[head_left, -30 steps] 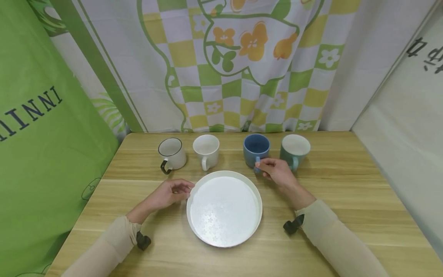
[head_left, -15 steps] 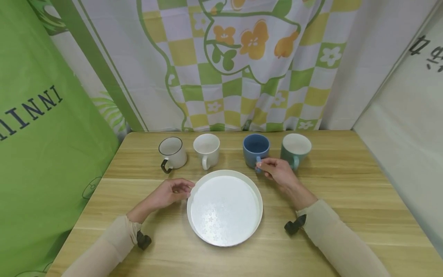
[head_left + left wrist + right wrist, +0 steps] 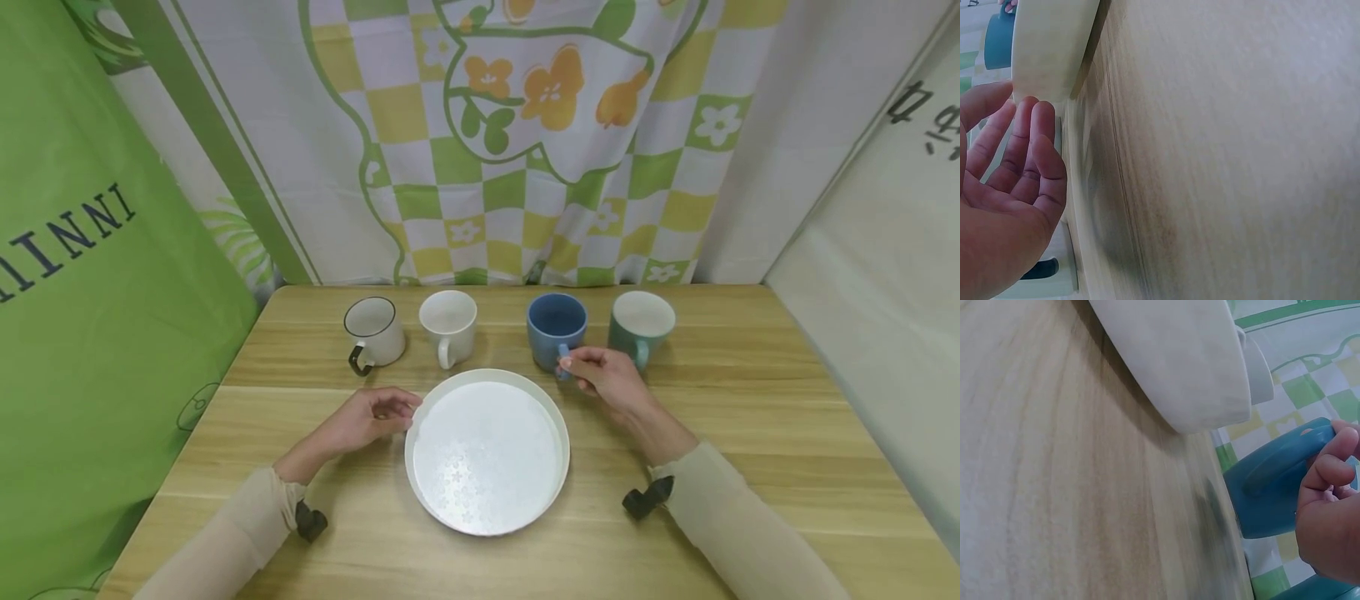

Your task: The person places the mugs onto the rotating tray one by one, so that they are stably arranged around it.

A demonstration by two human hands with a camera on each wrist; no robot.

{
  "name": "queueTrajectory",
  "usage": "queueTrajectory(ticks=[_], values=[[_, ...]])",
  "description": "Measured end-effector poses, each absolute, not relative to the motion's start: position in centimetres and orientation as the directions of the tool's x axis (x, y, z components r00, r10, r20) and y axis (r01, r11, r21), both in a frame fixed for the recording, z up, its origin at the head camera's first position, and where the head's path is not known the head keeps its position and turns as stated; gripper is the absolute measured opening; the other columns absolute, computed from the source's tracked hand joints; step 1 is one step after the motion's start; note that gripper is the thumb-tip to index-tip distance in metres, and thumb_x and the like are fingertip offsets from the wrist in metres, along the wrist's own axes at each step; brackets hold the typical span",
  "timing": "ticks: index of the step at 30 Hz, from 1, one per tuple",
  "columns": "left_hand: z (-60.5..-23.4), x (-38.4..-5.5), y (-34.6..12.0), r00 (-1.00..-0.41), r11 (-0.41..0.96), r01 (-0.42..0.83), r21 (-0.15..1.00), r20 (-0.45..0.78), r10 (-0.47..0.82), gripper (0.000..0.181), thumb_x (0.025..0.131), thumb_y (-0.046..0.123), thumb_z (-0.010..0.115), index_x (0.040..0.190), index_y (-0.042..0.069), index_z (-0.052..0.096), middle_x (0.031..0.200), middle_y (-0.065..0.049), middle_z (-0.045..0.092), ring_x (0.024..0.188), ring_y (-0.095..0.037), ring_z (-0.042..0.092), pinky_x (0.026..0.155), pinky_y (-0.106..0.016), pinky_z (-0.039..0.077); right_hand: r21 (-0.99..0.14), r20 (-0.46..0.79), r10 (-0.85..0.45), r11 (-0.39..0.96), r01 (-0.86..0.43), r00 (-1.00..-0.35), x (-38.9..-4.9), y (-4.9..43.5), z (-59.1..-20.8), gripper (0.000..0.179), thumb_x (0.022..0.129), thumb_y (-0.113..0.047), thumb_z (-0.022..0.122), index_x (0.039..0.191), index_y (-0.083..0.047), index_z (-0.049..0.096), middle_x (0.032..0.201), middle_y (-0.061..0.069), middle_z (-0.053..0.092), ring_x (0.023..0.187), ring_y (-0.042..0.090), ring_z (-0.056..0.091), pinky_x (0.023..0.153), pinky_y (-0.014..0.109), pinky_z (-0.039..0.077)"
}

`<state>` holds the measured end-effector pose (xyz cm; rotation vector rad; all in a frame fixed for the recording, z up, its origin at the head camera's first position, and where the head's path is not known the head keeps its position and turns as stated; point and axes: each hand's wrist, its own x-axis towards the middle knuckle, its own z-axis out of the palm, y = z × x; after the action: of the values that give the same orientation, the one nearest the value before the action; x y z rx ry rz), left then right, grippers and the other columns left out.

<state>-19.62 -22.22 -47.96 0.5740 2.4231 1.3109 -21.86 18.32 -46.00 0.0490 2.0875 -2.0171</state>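
Note:
In the head view my right hand [image 3: 611,383] pinches the handle of a blue mug [image 3: 546,343] between thumb and fingers; the same grip shows in the right wrist view, on the mug's handle [image 3: 1285,459]. Whether the mug's base is off the table I cannot tell. My left hand [image 3: 360,423] touches the left rim of a round white tray [image 3: 487,521] with its fingertips. In the left wrist view its loosely bent fingers [image 3: 1022,140] meet the tray's outer wall [image 3: 1054,50]. Nothing stands in the tray.
Along the table's [image 3: 750,500] back edge stand a white mug with a black handle [image 3: 384,343], a plain white mug [image 3: 459,337] and a green mug [image 3: 621,337] right of the blue one. Behind hangs a checked curtain [image 3: 495,192].
The blue mug and my right hand have shifted very slightly toward me and to the right. My left hand and the tray stay where they were.

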Motion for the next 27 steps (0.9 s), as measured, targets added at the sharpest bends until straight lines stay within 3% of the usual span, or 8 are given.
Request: queueTrajectory(ticks=[27], values=[[-48.1, -19.6, -22.3, -0.865, 0.488, 0.189, 0.852, -0.091, 0.493, 0.031, 0.093, 0.014, 0.070, 0.124, 0.006, 0.067, 0.108, -0.014, 0.071, 0.100, -0.019, 0.065, 0.083, -0.022, 0.054, -0.982, -0.178, -0.228, -0.015, 0.186, -0.957, -19.4, 18.4, -44.1, 0.012, 0.095, -0.011, 0.067, 0.086, -0.017, 0.070, 0.082, -0.007, 0.073, 0.060, 0.001, 0.050, 0.053, 0.014, 0.039]])
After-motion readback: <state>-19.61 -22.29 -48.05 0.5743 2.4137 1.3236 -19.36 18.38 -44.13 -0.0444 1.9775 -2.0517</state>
